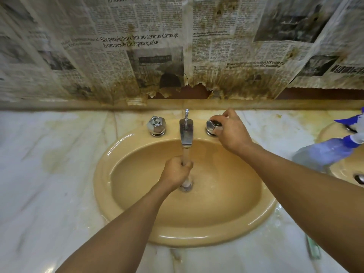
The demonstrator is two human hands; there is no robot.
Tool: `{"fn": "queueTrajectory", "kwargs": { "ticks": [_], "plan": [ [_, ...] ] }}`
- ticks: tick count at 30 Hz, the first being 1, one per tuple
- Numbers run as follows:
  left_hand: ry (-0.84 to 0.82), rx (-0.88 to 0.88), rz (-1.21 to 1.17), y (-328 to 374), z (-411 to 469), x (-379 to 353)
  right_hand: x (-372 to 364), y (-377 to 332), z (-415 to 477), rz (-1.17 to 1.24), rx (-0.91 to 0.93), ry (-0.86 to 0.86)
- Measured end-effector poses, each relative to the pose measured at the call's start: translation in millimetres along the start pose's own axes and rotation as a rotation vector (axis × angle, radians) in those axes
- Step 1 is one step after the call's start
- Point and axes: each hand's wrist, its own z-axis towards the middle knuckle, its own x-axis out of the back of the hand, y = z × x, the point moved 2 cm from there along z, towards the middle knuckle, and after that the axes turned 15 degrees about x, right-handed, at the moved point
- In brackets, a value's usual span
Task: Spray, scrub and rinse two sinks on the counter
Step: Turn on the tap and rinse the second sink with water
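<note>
A tan oval sink (226, 217) is set in a marble counter (49, 184). Water runs from the chrome faucet (186, 132) down toward the drain (186, 187). My left hand (176, 172) is curled into a fist under the stream, just above the drain; whether it holds anything is hidden. My right hand (229, 130) grips the right chrome tap knob (212, 126). The left tap knob (156, 126) stands untouched. A second tan sink (334, 134) shows partly at the right edge.
A clear spray bottle with a blue nozzle (332, 149) lies on the counter between the two sinks. A green-handled brush (313, 248) lies at the front right. Stained newspaper (137, 56) covers the wall behind the backsplash.
</note>
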Motion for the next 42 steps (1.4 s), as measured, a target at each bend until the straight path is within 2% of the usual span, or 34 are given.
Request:
{"fn": "queueTrajectory", "kwargs": {
  "ticks": [3,5,9,11,14,17,20,27,42],
  "plan": [
    [-0.016,-0.097,0.131,1,-6,17,-2,0,-2,-0.007,0.006,-0.003],
    [0.045,-0.145,0.267,-3,-4,35,-2,1,-1,-0.011,0.005,-0.017],
    [0.459,-0.362,0.581,-10,5,95,-2,2,3,-0.03,0.014,-0.042],
    [0.567,-0.393,0.678,-14,14,127,-1,3,5,-0.038,0.016,-0.063],
    [0.431,-0.32,0.727,-26,36,161,1,4,10,-0.079,0.029,-0.127],
    [0.308,-0.381,0.885,-48,48,168,3,5,19,-0.139,0.049,-0.211],
    [0.338,-0.468,1.03,-60,51,166,5,6,27,-0.209,0.077,-0.27],
    [0.333,-0.567,1.038,-63,59,161,3,8,32,-0.304,0.13,-0.333],
    [0.369,-0.63,0.963,-69,63,159,-9,-6,34,-0.321,-0.079,-0.162]
  ]
}}
